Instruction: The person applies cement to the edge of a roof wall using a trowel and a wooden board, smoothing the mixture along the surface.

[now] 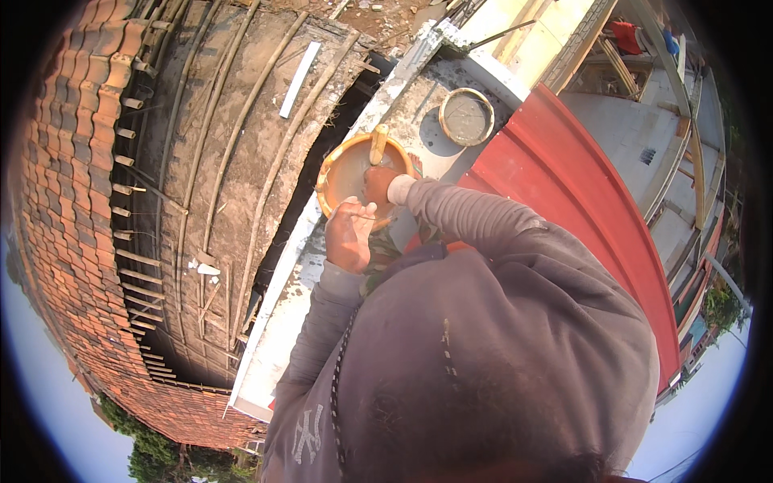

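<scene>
A tiled roof (pixel 76 201) curves at far left. Next, on the ledge (pixel 419 121), sits a yellow bucket (pixel 324 171); the left hand (pixel 350 235) is at its near rim, the right hand (pixel 380 185) over it, beside a wooden handle (pixel 378 143). Whether either hand's fingers pinch anything, I cannot tell. Rightward: another bucket (pixel 442 122), red sheeting (pixel 564 189).

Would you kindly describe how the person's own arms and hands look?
The left sleeve and right sleeve are long, wrinkled and grey-brown; the right cuff looks paler. A pale emblem sits near the left shoulder. The left hand and right hand appear gloveless.
</scene>
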Available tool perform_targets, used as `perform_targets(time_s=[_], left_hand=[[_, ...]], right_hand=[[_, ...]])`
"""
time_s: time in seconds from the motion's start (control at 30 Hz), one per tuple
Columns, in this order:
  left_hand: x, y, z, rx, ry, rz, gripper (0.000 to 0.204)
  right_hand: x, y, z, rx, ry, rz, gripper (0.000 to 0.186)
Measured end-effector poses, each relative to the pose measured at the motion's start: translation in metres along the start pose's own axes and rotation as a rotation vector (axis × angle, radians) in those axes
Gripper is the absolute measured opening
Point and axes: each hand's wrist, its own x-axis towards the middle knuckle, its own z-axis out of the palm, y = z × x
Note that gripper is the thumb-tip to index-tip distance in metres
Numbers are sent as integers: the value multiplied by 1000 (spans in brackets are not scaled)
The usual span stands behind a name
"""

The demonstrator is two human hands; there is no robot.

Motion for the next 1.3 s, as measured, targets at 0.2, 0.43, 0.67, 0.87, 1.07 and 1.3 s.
perform_targets(time_s=[0.2, 0.43, 0.67, 0.87, 1.07, 1.3], left_hand=[[-5, 7, 37, 8, -106, -48, 33], [24, -7, 22, -29, -62, -26, 29], [13, -6, -1, 24, 13, 31, 29], [-6, -1, -31, 53, 37, 39, 24], [-28, 6, -54, 66, -73, 3, 20], [-48, 12, -88, 64, -144, -40, 23]], right_hand=[[34, 27, 3, 1054, -291, 528, 32], [9, 50, -145, 1391, -340, 166, 35], [65, 153, -267, 1093, 259, 216, 33], [100, 163, -225, -567, 490, -222, 18], [-9, -16, -28, 594, 264, 68, 28], [25, -39, 139, 451, -55, 282, 33]])
